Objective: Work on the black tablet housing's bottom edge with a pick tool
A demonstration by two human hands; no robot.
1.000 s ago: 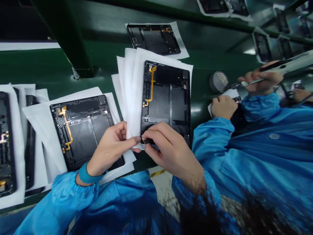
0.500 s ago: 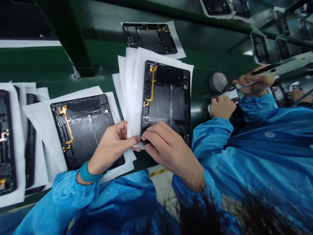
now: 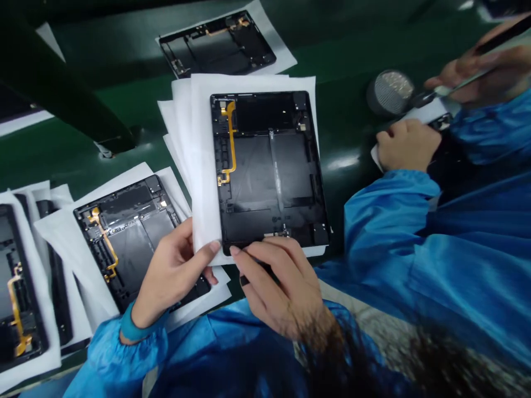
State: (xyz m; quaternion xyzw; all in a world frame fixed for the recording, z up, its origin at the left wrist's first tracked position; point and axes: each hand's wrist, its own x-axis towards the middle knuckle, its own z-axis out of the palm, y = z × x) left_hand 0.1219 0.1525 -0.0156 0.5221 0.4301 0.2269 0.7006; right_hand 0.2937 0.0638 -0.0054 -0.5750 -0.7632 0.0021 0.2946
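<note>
My left hand pinches the lower left corner of a stack of white sheets, its thumb on top beside the housing's corner. On those sheets lies a black tablet housing with an orange flex cable along its left side. Curled at the housing's lower edge is my right hand, the index fingertip by the lower left corner. A small black piece shows between its fingers; its kind I cannot make out.
Another tablet housing on white sheets lies left, with more stacked farther left. One more housing is behind. A green post rises at upper left. At right, a co-worker's hands work near a round metal-mesh object.
My view has shifted, and the housing appears larger. My right hand has drawn down from the lower left corner, uncovering more of the housing's bottom edge. My left hand still pinches the sheets.
</note>
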